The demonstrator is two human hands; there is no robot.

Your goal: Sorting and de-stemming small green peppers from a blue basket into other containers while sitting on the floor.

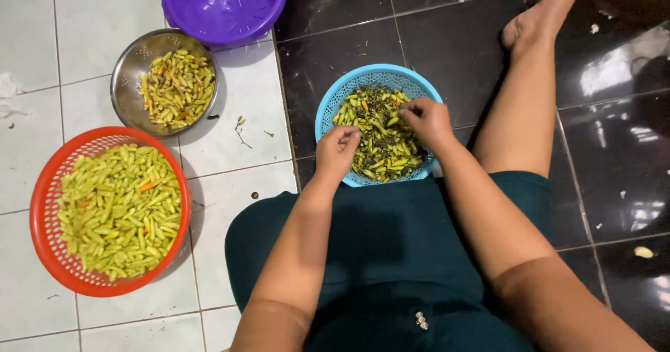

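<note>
both hands (337, 151) (427, 120) pinch chilies in the blue basket (328, 111); red basket (42, 184) at left full, steel bowl (125, 79) partly filled, much left.

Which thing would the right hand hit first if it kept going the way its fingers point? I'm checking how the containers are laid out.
The right hand points left and slightly down, into the blue basket. It would probably meet the chilies and stems there first, then the left hand; depth is unclear.
</note>
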